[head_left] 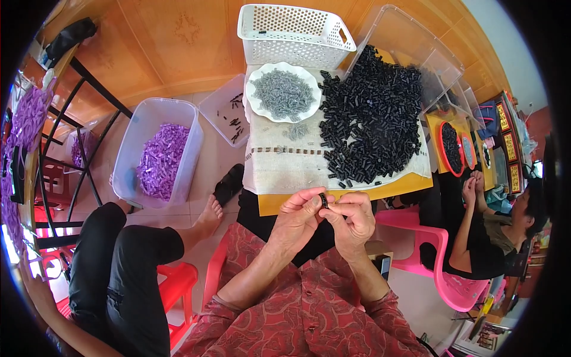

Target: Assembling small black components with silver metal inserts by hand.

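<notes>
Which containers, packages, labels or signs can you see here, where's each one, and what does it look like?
White perforated basket: far end of the table, rectangular.
White scalloped plate: in front of the basket, holding grey pieces.
Clear tub: on the floor to the left, holding purple pieces.
Small clear tray: on the floor beside the table, with a few black pieces.
Red-rimmed dishes: on the right-hand table, oval.
No labels, signs or screens can be made out.
</notes>
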`<state>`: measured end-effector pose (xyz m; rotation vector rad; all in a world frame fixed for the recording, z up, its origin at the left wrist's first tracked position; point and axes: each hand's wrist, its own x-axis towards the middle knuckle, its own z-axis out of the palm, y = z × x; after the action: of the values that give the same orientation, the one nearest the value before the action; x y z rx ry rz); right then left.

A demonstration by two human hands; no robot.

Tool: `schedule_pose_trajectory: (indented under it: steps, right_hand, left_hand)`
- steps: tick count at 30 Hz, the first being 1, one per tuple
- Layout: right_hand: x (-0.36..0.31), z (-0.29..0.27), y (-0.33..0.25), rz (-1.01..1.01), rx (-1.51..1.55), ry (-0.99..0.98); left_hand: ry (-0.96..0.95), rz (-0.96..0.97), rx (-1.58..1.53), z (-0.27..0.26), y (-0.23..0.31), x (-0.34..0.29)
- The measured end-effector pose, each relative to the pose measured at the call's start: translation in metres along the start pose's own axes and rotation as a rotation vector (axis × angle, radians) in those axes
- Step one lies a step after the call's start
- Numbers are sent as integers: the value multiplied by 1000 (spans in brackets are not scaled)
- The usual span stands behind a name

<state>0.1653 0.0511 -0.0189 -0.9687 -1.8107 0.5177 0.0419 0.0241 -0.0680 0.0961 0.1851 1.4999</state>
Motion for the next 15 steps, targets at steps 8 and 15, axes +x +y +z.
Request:
schedule_pose_trajectory:
  steps: [8,15]
  right_hand:
    - [0,0,3,-39,8,7]
    - [7,-9,2,-35,-19,-81]
  left_hand:
    - [-2,95,90,0,-5,-1]
    - [-18,74,184,0,1,-1]
